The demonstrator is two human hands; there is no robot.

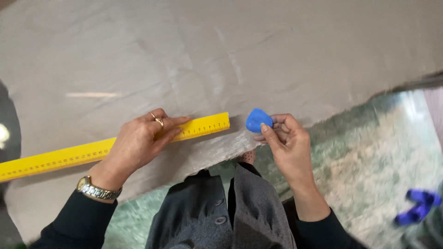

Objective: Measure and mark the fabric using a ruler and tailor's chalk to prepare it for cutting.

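Observation:
A long yellow ruler (pixel 55 157) lies slanted on a wide sheet of beige fabric (pixel 221 55). My left hand (pixel 138 145), with a ring and a wristwatch, presses flat on the ruler near its right end. Just past that end, my right hand (pixel 286 143) pinches a small blue piece of tailor's chalk (pixel 257 120) between thumb and fingers, held at the fabric's near edge.
The fabric's near edge runs diagonally from lower left to upper right. Below it lies a green and cream rug (pixel 369 161). A blue object (pixel 417 207) sits at the lower right. My grey buttoned garment (pixel 221 212) fills the bottom centre.

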